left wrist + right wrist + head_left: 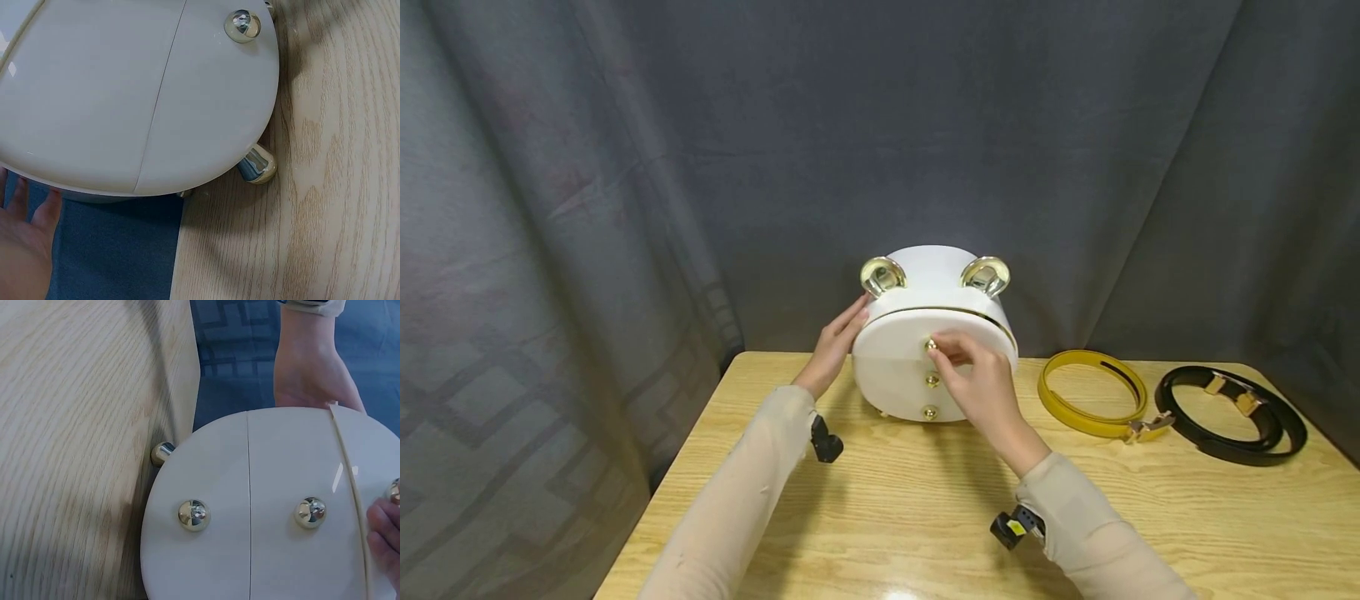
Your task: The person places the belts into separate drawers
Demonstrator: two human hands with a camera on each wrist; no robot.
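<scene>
Both hands (left (837, 343), right (973, 379)) grip white box (895, 375), right pinching top stud (931, 344)

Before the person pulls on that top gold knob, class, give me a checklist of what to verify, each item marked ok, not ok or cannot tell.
1. Right hand pinches the top gold knob of the white oval box: ok.
2. Left hand rests flat against the box's left side to steady it: ok.
3. Box stands on the wooden table on its gold feet: ok, though near the far edge.
4. Yellow belt and black belt lie clear of the box, to its right: ok.
5. Whether the top part is unlatched and free to move: cannot tell.
</scene>
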